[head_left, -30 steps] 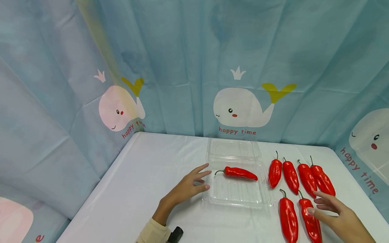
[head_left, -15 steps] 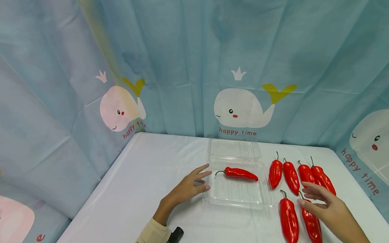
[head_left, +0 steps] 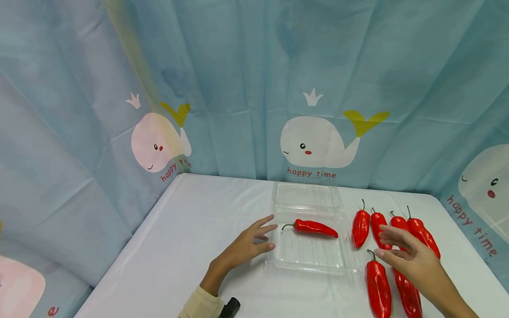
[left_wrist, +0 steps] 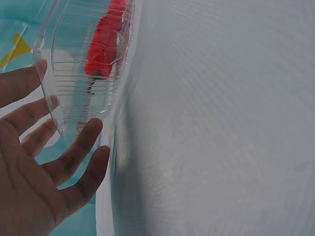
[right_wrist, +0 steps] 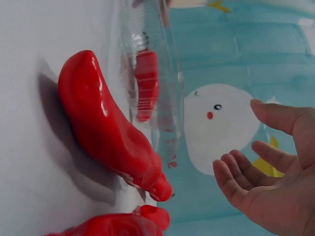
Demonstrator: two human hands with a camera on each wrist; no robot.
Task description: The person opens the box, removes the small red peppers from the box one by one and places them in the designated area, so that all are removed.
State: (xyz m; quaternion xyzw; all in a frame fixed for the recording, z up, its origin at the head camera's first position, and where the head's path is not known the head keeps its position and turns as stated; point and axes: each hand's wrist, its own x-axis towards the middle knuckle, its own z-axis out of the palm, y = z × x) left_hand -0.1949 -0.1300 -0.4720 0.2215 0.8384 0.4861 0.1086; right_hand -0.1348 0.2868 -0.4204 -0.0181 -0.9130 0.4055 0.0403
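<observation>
A clear plastic clamshell container (head_left: 310,258) lies with its lid folded back; one red pepper (head_left: 316,227) with a green stem lies crosswise inside. My left hand (head_left: 248,243) is at the container's left side, fingers spread and fingertips right at the rim. In the left wrist view the thumb and fingers (left_wrist: 78,152) stand apart around that edge. Above the loose red peppers hovers my right hand (head_left: 415,258), fingers loosely bent and nothing between them. It partly hides a front pepper (head_left: 408,293); another front pepper (head_left: 377,289) lies just left of it.
Several more glossy red peppers (head_left: 360,229) lie in a back row right of the container, stems pointing away. A white cloth (head_left: 199,221) covers the table. Behind it hangs a blue curtain (head_left: 238,88) with whale prints. A black object (head_left: 230,307) sits by my left wrist.
My right hand has moved left and slightly away from me over the peppers, holding nothing. My left hand, the container and the peppers have stayed in place.
</observation>
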